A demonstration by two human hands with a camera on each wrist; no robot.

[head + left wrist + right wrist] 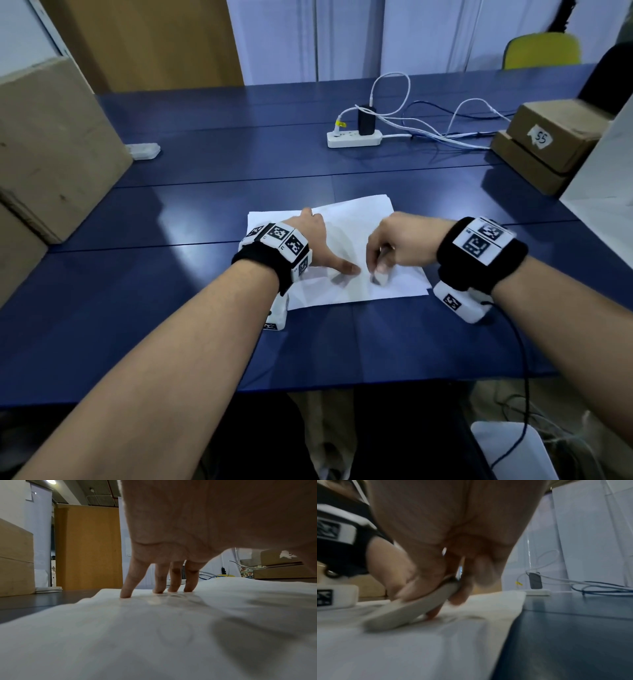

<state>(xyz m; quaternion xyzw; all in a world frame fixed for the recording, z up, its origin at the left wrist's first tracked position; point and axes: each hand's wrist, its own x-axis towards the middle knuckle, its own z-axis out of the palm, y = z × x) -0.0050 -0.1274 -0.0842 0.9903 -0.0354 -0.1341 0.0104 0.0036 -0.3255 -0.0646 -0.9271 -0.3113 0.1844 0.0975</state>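
Note:
A white sheet of paper (356, 219) lies on the blue table (171, 308), a little crumpled. My left hand (320, 240) rests on its left part. In the left wrist view its straight fingers (126, 586) press their tips onto the paper (154, 635), and the thumb points toward the right hand. My right hand (394, 246) pinches a flat white oblong tool (380, 277) between thumb and fingers. In the right wrist view the tool (412, 609) slants down, its lower end touching the paper (402, 653). What the tool is I cannot tell.
A white power strip (354, 138) with a black adapter and loose cables sits at the back centre. Two stacked cardboard boxes (548, 137) stand at the right and a large one (51, 147) at the left. A white panel (603, 178) stands at the far right.

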